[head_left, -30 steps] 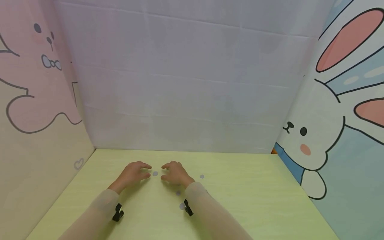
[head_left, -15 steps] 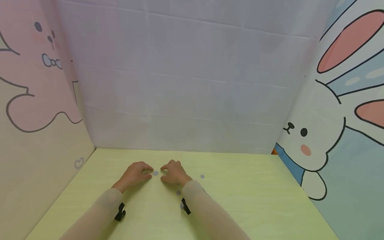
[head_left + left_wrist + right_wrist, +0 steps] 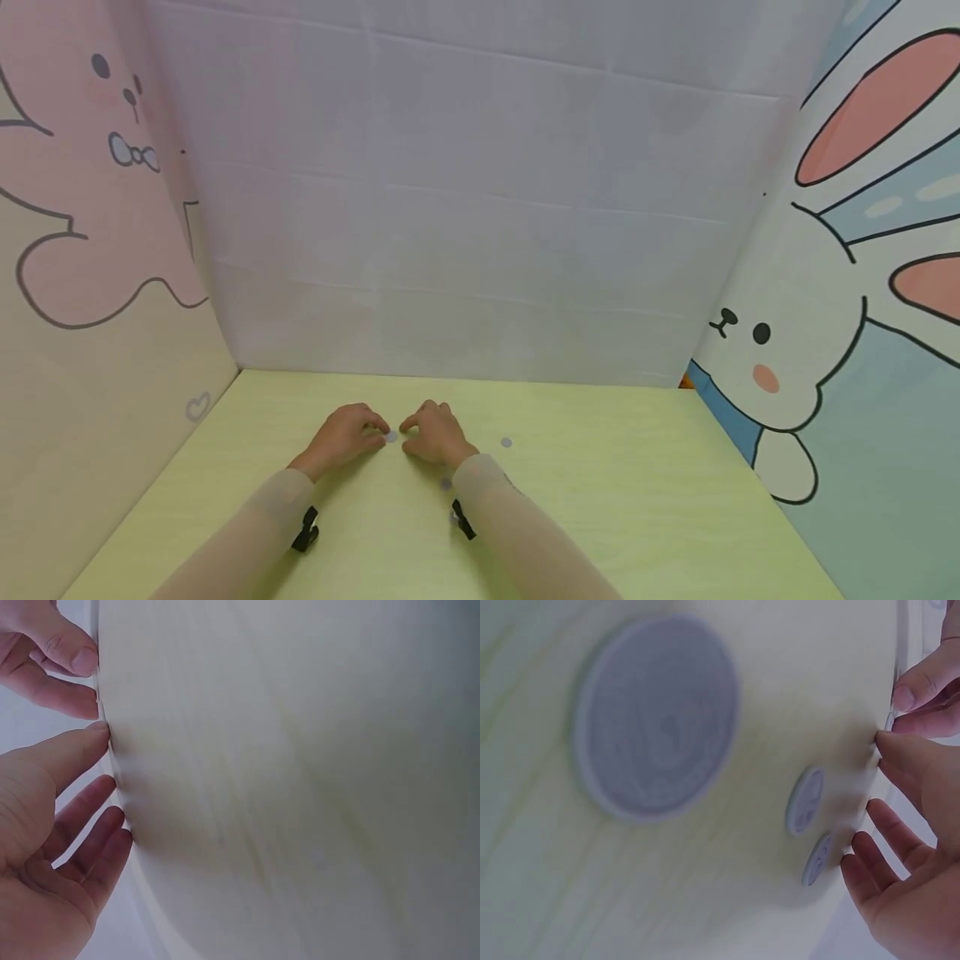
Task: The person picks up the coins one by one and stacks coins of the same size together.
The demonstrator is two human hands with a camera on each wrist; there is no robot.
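Coin lies flat between both hands' fingertips.

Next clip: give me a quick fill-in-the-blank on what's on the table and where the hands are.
The left hand and right hand meet at one small grey ____ on the table.
The table top is pale ____.
Another coin lies to the ____ of the right hand.
The right wall shows a cartoon ____.

Missing words: coin, green, right, rabbit
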